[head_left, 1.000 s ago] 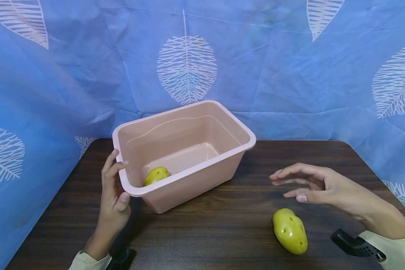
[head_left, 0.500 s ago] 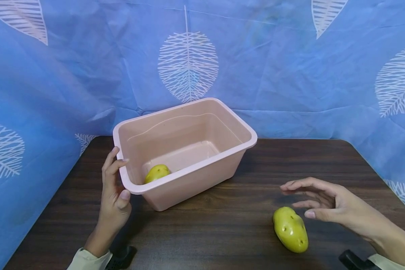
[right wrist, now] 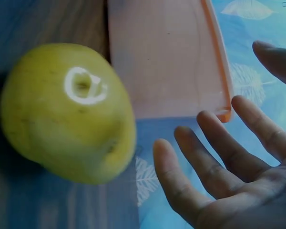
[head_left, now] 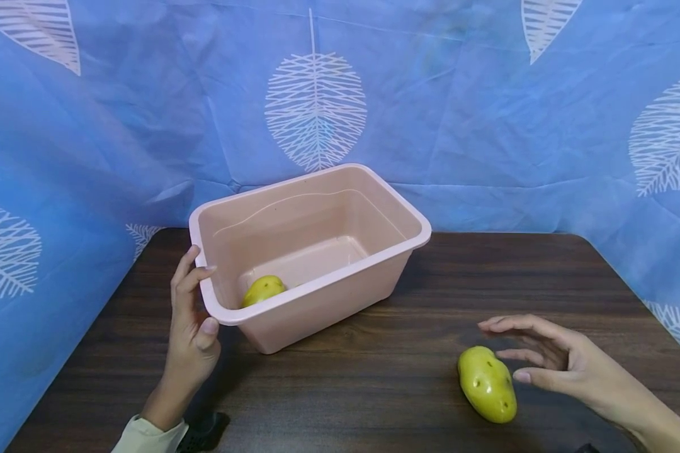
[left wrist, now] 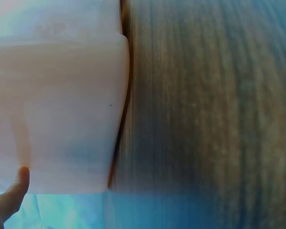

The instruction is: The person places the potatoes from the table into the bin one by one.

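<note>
A yellow-green potato (head_left: 487, 384) lies on the dark wooden table, right of centre. My right hand (head_left: 555, 355) hovers just right of it, fingers spread and slightly bent, holding nothing. Seen from the right wrist, the potato (right wrist: 69, 114) is large and apart from the fingers (right wrist: 219, 171). On the left stands a pink plastic bin (head_left: 328, 308), turned at an angle. Gripping its left rim is my left hand (head_left: 189, 333), a fingertip over the edge and the thumb near the front corner. Inside the bin rests a second potato (head_left: 264, 290), partly hidden by the front wall.
The dark table (head_left: 362, 402) extends between the bin and the right-hand potato. A blue cloth (head_left: 459, 126) with white leaf prints hangs behind the table and along both sides.
My right hand has come down and nearer to me, from above the potato to beside it, slightly rightward. The left hand, the bin and both potatoes have stayed put.
</note>
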A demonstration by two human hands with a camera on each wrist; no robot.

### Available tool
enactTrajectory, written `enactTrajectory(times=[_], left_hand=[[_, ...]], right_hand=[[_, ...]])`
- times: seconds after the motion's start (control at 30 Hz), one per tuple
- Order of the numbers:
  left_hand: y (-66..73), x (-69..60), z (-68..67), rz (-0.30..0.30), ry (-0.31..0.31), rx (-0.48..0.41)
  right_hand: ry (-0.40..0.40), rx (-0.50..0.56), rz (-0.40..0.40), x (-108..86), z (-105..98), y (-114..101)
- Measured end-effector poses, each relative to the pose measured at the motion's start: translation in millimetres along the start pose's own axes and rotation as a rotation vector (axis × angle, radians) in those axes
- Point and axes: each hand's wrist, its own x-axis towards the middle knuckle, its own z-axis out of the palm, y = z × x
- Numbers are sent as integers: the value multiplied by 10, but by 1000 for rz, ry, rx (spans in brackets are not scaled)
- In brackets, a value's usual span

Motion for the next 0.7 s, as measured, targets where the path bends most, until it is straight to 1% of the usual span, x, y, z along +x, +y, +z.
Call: enactTrajectory(times=[0.1, 0.17, 0.3, 0.37, 0.47, 0.63, 0.7], left_hand=[[1, 1, -4, -1, -1, 5], [3, 1, -7, -2, -2, 8], [8, 1, -10, -5, -2, 11], [11, 2, -9, -10, -3, 17], [13, 3, -8, -9, -3, 23], [16, 1, -7, -4, -4, 26], [16, 1, -7, -2, -4, 29]], right_hand=[[27, 2, -26, -42, 51, 81], [63, -15, -19, -78, 96, 131], [134, -86, 31, -143, 190, 194], [157, -115, 53, -164, 231, 209], [178, -170, 62, -181, 280, 233], [219, -290, 48, -213, 348, 291], [230, -308, 40, -231, 369, 321]])
